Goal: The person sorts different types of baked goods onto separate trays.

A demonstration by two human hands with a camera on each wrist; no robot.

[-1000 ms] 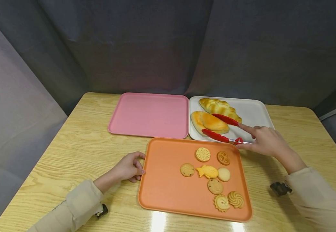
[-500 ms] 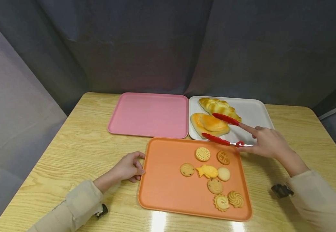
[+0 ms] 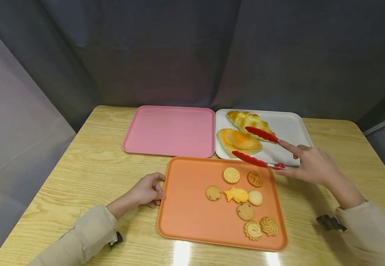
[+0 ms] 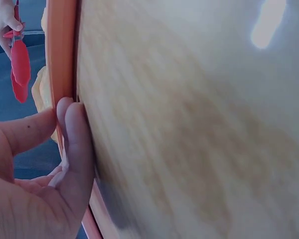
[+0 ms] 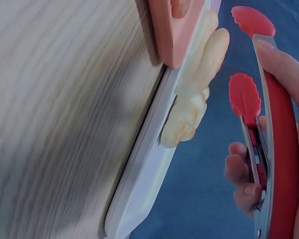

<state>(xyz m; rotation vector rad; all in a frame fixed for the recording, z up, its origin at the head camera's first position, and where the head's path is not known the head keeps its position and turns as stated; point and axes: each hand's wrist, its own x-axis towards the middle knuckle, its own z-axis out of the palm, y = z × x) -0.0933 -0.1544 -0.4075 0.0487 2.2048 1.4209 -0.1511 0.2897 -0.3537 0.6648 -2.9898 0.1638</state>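
My right hand (image 3: 315, 164) grips red-tipped metal tongs (image 5: 279, 164), also in the right wrist view. The tongs' two red tips are spread apart over the white tray (image 3: 289, 127), with nothing held between them. On that tray's left half lie a braided bread (image 3: 242, 120) and, in front of it, a folded golden bun (image 3: 237, 142). One tip overlaps the braided bread in view; the other is near the bun's front edge. My left hand (image 3: 146, 190) pinches the left rim of the orange tray (image 3: 186, 210), as the left wrist view shows.
Several biscuits lie on the orange tray's right half, among them a fish-shaped biscuit (image 3: 237, 194) and a pretzel-shaped one (image 3: 255, 179). A pink tray (image 3: 172, 131) stands left of the white one on the wooden table (image 3: 89, 159). A dark curtain (image 3: 166, 51) hangs behind.
My right hand has moved slightly right with the tongs, whose tips have spread and shifted off the bun. The bun has settled slightly differently. My left hand stays at the orange tray's rim.
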